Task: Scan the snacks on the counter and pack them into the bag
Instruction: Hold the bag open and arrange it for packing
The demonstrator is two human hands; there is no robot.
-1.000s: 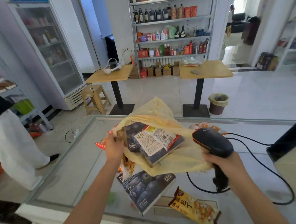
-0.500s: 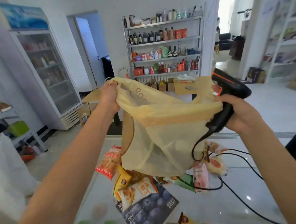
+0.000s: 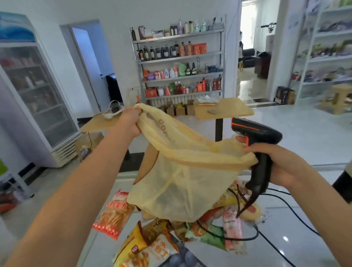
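A thin yellow plastic bag [image 3: 181, 174] hangs in the air above the glass counter [image 3: 280, 236], stretched between both hands. My left hand [image 3: 130, 119] grips its upper left handle. My right hand [image 3: 276, 164] grips a black and orange barcode scanner [image 3: 256, 140] and pinches the bag's right edge against it. Below the bag lie several snack packs: a red and white pack [image 3: 114, 215], a yellow and orange pack [image 3: 145, 253], a dark blueberry pack [image 3: 179, 265], a green pack [image 3: 208, 234] and a pink pack [image 3: 232, 231]. The bag looks empty.
The scanner's black cable [image 3: 279, 248] loops over the snacks and runs off to the right. A dark device [image 3: 347, 186] stands at the counter's right edge. Beyond the counter are two wooden tables [image 3: 223, 109], a drinks fridge [image 3: 30, 96] and stocked shelves [image 3: 179, 65].
The bag lay on the counter with packs in it a second ago. Both hands lifted it high, and the packs now lie on the counter beneath it. My view tilted upward.
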